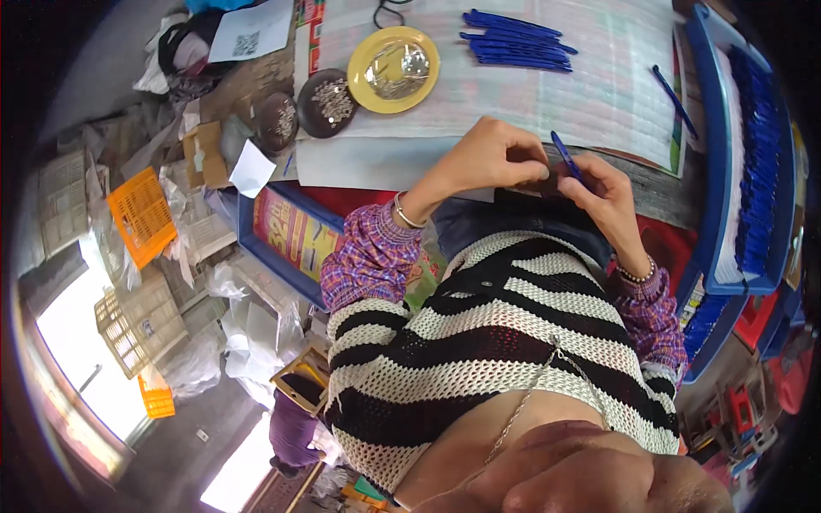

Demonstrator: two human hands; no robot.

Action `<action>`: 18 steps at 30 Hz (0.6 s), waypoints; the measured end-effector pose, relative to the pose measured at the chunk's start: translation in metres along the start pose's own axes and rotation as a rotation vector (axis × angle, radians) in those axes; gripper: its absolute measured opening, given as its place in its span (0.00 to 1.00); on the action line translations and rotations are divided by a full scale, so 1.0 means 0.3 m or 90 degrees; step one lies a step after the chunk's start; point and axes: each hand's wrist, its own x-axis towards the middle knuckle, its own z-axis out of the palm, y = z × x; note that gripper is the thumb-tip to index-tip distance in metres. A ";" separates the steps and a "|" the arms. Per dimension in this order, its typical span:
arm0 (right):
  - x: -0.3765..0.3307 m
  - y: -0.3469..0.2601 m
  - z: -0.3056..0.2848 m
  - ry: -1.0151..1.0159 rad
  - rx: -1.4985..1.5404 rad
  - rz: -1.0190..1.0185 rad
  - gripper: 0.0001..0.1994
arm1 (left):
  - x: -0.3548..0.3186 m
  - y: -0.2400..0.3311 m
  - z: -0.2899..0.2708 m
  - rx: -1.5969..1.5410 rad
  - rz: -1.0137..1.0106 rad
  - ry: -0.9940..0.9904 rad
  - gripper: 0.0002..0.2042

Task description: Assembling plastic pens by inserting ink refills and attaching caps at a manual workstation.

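At the table's near edge, my right hand (603, 186) is closed round a slim blue pen-like stick (566, 156), whose tip points up and away. Close by on its left, my left hand (500, 156) pinches thumb and fingertips together; anything between them is too small to make out. The two hands nearly meet. Farther back lies a pile of similar blue sticks (517, 41), and a single one (676, 103) rests at the right. A yellow plate (357, 79) holds thin shiny metal pieces. Beside it, a dark bowl (310, 120) contains small silvery parts.
Another dark bowl (263, 128) of small parts stands farther left. To the right, a blue crate (706, 51) is packed with blue sticks. A blue tray (275, 258) sits below the table edge at left. Orange baskets (142, 215) and plastic bags lie beyond; a person in purple (293, 432) is behind.
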 end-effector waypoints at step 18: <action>0.003 0.007 -0.001 -0.019 -0.006 0.097 0.12 | -0.094 -0.234 -0.331 0.469 -0.071 0.490 0.08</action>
